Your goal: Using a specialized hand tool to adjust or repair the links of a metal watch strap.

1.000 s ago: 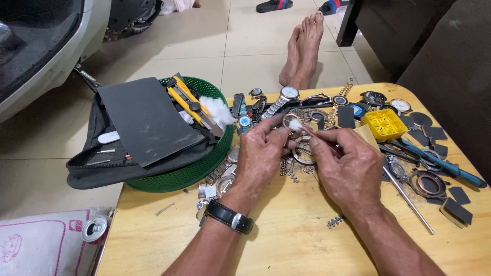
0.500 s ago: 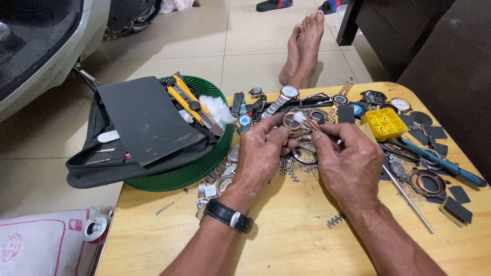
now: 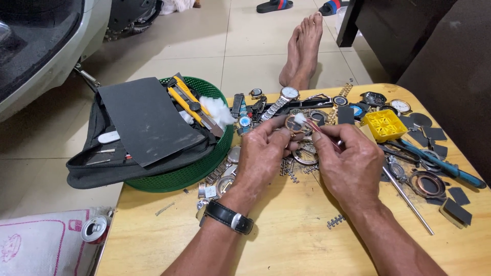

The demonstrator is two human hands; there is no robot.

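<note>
The left hand (image 3: 263, 153) pinches a small round watch case (image 3: 295, 124) between thumb and fingertips, holding it just above the wooden table (image 3: 286, 245), over a heap of loose watch parts. The right hand (image 3: 348, 161) is closed around a thin stick (image 3: 327, 138) tipped with a white cotton wad (image 3: 299, 118), and that tip touches the case. The two hands sit close together near the middle of the table, their fingertips almost meeting at the case. A black wristwatch (image 3: 227, 217) is strapped on the left wrist. Under and behind the hands lie many watches (image 3: 286, 97), bands and rings, with short metal links (image 3: 336, 221) scattered on the wood near the right forearm. To the left a green basket (image 3: 179, 174) holds a yellow knife (image 3: 186, 99), a tuft of white cotton (image 3: 217, 110) and a black pouch (image 3: 112, 158) topped with a dark grey sheet (image 3: 146, 120). To the right stand a yellow holder (image 3: 384, 124), a blue-handled tool (image 3: 442, 163), a long metal rod (image 3: 409, 202), a copper-coloured ring (image 3: 426, 184) and several dark pads (image 3: 434, 134). Beyond the table edge a pair of bare feet (image 3: 304, 48) rests on the tiled floor (image 3: 245, 46), and a drink can (image 3: 94, 229) lies low at the left, beside the table.
</note>
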